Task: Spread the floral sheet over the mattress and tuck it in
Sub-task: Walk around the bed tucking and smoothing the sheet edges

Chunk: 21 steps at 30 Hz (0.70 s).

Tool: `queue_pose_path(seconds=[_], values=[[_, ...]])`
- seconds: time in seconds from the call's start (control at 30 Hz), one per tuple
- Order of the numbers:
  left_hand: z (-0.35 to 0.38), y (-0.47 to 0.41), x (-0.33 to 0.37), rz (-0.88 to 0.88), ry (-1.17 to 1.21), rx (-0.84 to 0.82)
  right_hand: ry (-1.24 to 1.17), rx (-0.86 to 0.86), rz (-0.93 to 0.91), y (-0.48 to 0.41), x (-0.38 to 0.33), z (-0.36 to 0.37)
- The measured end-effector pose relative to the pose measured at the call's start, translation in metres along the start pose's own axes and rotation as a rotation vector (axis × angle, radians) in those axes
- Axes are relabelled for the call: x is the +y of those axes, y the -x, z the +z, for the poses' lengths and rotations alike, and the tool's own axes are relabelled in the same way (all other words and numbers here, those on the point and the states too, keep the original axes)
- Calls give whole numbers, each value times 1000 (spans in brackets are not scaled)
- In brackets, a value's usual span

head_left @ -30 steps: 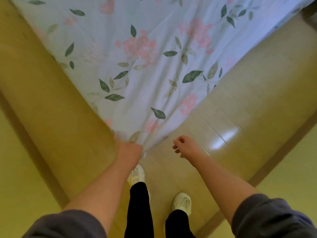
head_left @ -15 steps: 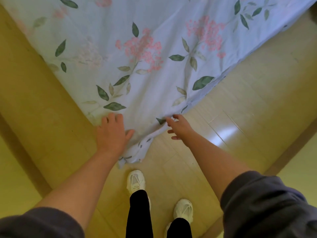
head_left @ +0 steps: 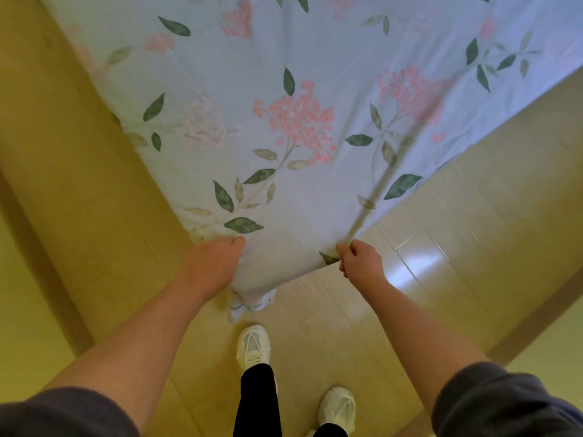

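The floral sheet (head_left: 315, 89), pale blue with pink blossoms and green leaves, spreads away from me and narrows to a corner in front of my legs. My left hand (head_left: 211, 263) grips the sheet at that corner, thumb on top and fingers hidden under the fabric. A bunched tail of the cloth (head_left: 252, 299) hangs just below it. My right hand (head_left: 359, 263) pinches the sheet's right edge, and a taut crease runs up from the pinch. The sheet hides the mattress.
A yellow-tan surface (head_left: 79, 184) runs along the sheet's left side. Glossy wooden floor (head_left: 457, 216) lies to the right, with a bright reflection. My white shoes (head_left: 254, 346) stand on the floor below the corner. A dark strip (head_left: 552, 316) borders the floor at right.
My left hand went from lying flat on the sheet to gripping its corner. My right hand closed on the right edge and pulled it taut.
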<state>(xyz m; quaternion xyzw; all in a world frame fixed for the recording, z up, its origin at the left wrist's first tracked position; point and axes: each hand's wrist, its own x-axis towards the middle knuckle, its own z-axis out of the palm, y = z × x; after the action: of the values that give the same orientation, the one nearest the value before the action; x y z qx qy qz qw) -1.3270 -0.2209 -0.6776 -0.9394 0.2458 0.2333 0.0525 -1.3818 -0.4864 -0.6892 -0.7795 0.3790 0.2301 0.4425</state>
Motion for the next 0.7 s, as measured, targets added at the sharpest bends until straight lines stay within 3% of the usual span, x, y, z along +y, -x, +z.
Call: queue_pose_path(seconds=[0.1, 0.17, 0.27, 0.33, 0.43, 0.57, 0.7], values=[[3, 4, 1, -21, 17, 92, 7, -54, 59, -1, -4, -1], [1, 6, 7, -153, 174, 134, -39, -85, 112, -4, -12, -5], [2, 14, 1, -638, 422, 105, -123, -92, 191, -14, -30, -13], [10, 14, -10, -911, 716, 123, -228, -85, 283, -23, -41, -15], [20, -1, -22, -925, 1082, 87, -302, -52, 347, -31, -50, -13], [37, 10, -36, -973, 960, 135, -100, 77, 244, -28, -33, -15], [51, 36, -56, -973, 868, 11, -9, 123, 291, -20, -45, -12]])
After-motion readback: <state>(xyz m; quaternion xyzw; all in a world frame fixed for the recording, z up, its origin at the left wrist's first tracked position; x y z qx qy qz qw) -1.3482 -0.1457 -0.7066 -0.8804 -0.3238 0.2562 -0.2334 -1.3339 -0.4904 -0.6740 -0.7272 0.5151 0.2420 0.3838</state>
